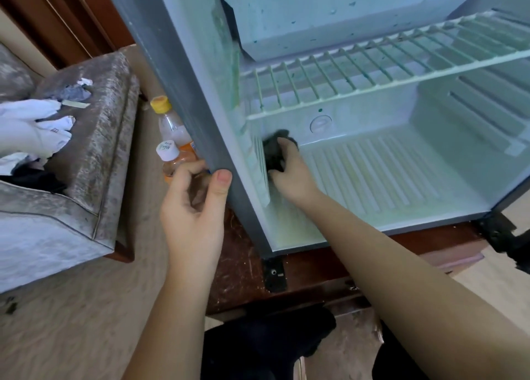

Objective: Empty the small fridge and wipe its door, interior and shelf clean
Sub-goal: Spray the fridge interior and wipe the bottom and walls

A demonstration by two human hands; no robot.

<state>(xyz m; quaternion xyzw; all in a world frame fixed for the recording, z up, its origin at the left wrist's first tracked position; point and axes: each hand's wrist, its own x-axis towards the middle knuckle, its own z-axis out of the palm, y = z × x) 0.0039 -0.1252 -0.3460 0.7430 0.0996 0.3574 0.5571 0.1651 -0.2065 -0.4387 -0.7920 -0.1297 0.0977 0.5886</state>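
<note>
The small fridge (401, 161) stands open and holds no items. Its white wire shelf (372, 72) spans the middle, and green specks dot the compartment above. My right hand (292, 173) reaches inside and grips a dark cloth (276, 147), pressed against the lower left inner wall near the back corner. My left hand (195, 202) holds the fridge's grey left front edge (183, 93), thumb on the front and fingers curled behind it. Two bottles (172, 138) of orange drink stand on the floor just left of the fridge, partly hidden by that edge.
A grey upholstered seat (86, 164) sits to the left with white socks (34, 127) and crumpled cloth on it. The fridge rests on a dark wooden base (315, 268). Beige carpet covers the floor. Dark fabric lies at the bottom centre.
</note>
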